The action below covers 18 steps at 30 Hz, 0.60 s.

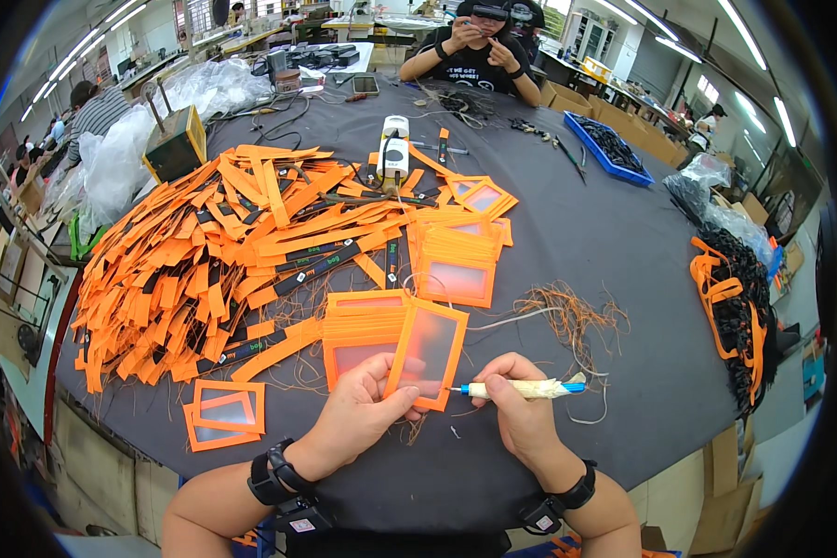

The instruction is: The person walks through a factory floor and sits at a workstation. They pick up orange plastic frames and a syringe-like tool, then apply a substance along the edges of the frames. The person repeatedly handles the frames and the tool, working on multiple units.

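Note:
My left hand (361,417) pinches the lower edge of an orange-framed clear window pouch (434,346), tilted up off the table. In my right hand (523,420) is a pen-shaped tool (535,389) with a tape-wrapped handle and blue end. Its thin metal tip points left and meets or nearly meets the pouch's lower right edge; contact is hard to tell. Behind the held piece lies a stack of similar pouches (344,330), partly hidden by it. Another stack (460,284) sits farther back, and two loose pouches (225,416) overlap at the left.
A large heap of orange straps (186,270) covers the table's left. Loose orange threads (581,316) lie right of centre, near a white cord. Farther back are a power strip (393,153), a blue tray (609,149) of black parts and a person (470,60). Black-and-orange straps (730,316) hang at the right edge.

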Available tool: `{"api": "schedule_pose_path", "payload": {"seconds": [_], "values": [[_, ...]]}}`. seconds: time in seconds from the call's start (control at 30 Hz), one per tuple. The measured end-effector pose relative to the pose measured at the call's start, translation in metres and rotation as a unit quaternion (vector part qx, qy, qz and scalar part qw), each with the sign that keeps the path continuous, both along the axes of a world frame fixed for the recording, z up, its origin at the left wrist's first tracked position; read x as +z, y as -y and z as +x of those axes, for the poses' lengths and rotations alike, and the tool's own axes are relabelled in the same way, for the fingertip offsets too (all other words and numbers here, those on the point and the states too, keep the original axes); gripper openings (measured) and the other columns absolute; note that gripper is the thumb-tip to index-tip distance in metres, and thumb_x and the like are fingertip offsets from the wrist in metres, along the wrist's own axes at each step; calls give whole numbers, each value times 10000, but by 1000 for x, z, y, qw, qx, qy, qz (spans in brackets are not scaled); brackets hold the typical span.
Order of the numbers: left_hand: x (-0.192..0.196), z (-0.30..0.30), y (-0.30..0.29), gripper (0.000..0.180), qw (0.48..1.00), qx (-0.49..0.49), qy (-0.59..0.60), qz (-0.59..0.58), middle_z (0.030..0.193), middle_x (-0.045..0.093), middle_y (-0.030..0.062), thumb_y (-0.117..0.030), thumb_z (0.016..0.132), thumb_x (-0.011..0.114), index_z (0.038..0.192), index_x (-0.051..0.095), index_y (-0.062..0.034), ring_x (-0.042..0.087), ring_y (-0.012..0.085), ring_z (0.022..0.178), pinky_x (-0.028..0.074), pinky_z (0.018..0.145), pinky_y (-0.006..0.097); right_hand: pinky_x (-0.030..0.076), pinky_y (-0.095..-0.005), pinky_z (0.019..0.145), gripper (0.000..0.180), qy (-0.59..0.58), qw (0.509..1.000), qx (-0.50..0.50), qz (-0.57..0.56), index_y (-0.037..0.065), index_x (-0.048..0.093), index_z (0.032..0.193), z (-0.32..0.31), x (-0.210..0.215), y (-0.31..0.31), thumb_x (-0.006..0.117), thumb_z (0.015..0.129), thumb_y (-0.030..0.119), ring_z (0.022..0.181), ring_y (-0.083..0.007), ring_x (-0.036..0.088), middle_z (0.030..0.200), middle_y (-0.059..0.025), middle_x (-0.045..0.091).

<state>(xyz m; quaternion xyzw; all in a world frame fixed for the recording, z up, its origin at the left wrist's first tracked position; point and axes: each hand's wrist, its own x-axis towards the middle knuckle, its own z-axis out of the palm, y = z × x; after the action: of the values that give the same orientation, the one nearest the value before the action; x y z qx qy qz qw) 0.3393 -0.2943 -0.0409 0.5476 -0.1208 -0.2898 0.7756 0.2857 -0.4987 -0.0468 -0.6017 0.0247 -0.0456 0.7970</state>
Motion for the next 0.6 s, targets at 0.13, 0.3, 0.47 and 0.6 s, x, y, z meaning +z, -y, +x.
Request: {"api": "schedule_pose_path", "payload": {"seconds": [0.13,0.3,0.47,0.6], "values": [[-2,1,-1,317,1000,-2,0,-6,1094,642,127,-50,919,546,1216,459,17,633,116,904,526,746,228,469,-266,695,132,-1,1000,-1,-2,9,557,905,0,0,0,603,879,130,745,-123,567,831,-82,609],[2,0,0,261,1000,-1,0,3,1107,637,144,-62,924,533,1165,458,3,613,81,835,507,732,208,493,-208,684,106,12,1000,-2,7,20,588,920,0,-2,1,614,887,117,731,-75,591,834,-41,626],[2,0,1,274,1000,-1,-3,3,1104,639,133,-55,923,535,1179,459,5,619,95,869,514,737,215,493,-207,679,104,7,1000,-5,7,22,589,919,1,0,1,615,886,116,726,-71,589,829,-37,624],[-3,0,-1,318,1000,-2,0,-1,1099,640,128,-46,919,543,1219,458,14,631,121,931,526,747,231,493,-208,676,96,8,1000,-2,8,22,589,912,1,-1,0,612,886,112,722,-71,589,829,-38,625]]}}
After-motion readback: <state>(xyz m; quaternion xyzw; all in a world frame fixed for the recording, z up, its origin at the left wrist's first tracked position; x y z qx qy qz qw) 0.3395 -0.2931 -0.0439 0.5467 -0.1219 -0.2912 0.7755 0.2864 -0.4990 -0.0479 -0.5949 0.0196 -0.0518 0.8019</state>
